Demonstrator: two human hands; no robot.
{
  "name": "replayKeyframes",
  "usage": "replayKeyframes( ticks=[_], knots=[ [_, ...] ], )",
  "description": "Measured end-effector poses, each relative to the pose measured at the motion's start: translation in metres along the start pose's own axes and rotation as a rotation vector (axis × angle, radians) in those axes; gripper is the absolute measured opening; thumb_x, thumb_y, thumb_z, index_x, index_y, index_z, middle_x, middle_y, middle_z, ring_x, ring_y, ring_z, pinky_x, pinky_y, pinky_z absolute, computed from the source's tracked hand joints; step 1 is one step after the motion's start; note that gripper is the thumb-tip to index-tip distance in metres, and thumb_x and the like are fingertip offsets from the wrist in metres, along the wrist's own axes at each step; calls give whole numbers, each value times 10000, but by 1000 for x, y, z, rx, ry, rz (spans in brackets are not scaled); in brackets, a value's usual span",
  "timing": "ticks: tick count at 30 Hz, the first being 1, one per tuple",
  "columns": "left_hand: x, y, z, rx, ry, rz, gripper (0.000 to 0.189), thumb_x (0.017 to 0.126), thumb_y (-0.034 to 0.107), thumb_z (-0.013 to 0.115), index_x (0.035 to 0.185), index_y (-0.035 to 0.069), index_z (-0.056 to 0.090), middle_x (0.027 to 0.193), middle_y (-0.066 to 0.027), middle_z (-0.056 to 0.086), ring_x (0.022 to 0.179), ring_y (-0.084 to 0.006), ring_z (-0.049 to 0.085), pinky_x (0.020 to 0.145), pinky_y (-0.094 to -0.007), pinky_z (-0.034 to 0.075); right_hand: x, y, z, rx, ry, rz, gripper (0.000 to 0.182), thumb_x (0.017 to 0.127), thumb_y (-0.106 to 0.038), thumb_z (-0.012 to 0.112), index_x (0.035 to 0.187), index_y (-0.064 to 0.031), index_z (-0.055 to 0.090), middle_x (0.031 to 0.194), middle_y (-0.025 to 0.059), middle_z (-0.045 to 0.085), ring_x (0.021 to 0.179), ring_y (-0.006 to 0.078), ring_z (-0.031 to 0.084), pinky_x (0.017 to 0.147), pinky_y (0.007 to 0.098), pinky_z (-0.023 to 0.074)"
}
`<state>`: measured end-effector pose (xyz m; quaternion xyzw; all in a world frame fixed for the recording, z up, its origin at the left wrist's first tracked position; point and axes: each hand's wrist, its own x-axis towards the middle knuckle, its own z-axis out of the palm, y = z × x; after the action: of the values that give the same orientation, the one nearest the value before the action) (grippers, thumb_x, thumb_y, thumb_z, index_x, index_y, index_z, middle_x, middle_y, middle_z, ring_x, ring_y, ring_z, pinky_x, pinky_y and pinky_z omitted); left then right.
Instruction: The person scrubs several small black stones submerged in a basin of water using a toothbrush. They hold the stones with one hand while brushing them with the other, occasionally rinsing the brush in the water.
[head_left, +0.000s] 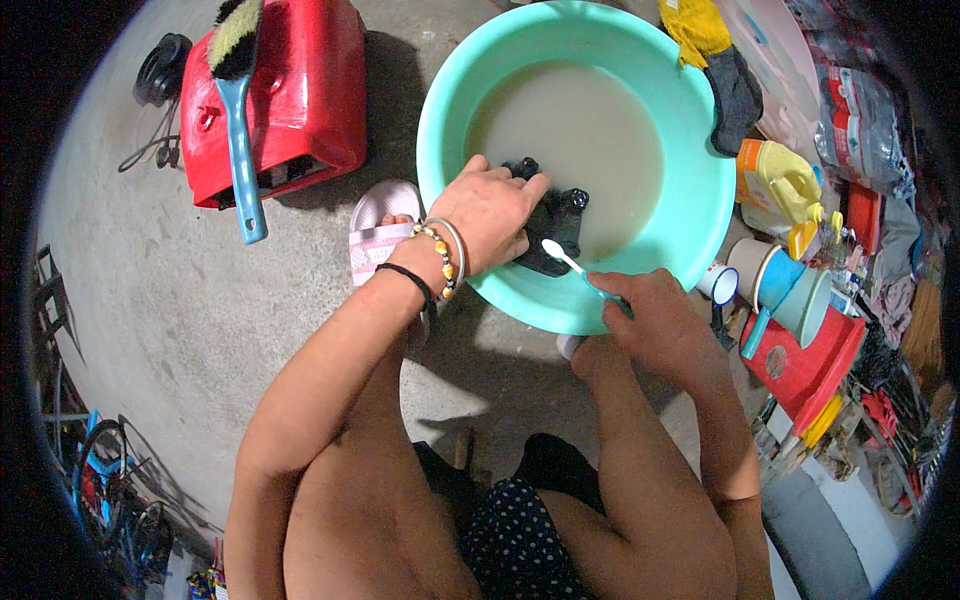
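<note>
A large mint-green plastic basin (686, 232) with cloudy water (574, 120) stands on the floor before me. My left hand (487, 214), with bracelets at the wrist, holds a wet black glove-like item (555, 232) against the basin's near left inner wall. In my right hand (656, 319) is a small brush like a toothbrush (568, 259), its handle green and its head white. The white head lies over the black item; whether it touches cannot be told. A yellow and dark grey glove (731, 90) hangs on the basin's right rim.
Left of the basin stands a red container (322, 97) with a blue-handled brush (238, 142) on it. At the right are a yellow jug (784, 180), a blue dipper (780, 281), a white enamel mug (718, 285) and a red stool-like object (806, 367). My slippered feet flank the basin's near side.
</note>
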<state>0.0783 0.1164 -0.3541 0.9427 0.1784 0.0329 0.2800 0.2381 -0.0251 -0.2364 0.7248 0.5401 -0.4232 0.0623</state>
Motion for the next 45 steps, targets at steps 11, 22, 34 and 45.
replayKeyframes(
  ticks=[11, 22, 34, 45],
  knots=[
    [2, 5, -5, 29, 11, 2, 453, 680, 207, 692, 1080, 65, 535, 860, -91, 659, 866, -244, 618, 814, -356, 400, 19, 16, -23, -1, -58, -44, 264, 761, -150, 598, 993, -44, 667, 964, 196, 632, 944, 345, 587, 888, 420, 460],
    [2, 8, -15, 22, -181, -17, 634, 672, 209, 704, 1245, 83, 464, 914, -75, 649, 880, -233, 611, 801, -360, 398, 57, -1, -60, -119, -292, -155, 309, 690, -101, 594, 973, -18, 689, 874, 257, 644, 843, 359, 654, 784, 396, 522],
    [2, 4, 2, -23, 15, 32, 424, 698, 167, 636, 1100, 65, 547, 820, -93, 664, 824, -247, 631, 790, -355, 404, 71, 3, -63, 74, -496, 84, 316, 751, -63, 542, 1032, -30, 681, 579, 112, 593, 472, 157, 575, 439, 307, 481],
    [-3, 7, -5, -43, 42, 45, 494, 669, 152, 668, 1139, 68, 541, 870, -92, 663, 847, -245, 623, 792, -357, 403, 63, 39, -42, 248, -394, 28, 276, 785, -58, 543, 1019, -48, 689, 563, 69, 577, 470, 119, 555, 434, 281, 468]
  ],
)
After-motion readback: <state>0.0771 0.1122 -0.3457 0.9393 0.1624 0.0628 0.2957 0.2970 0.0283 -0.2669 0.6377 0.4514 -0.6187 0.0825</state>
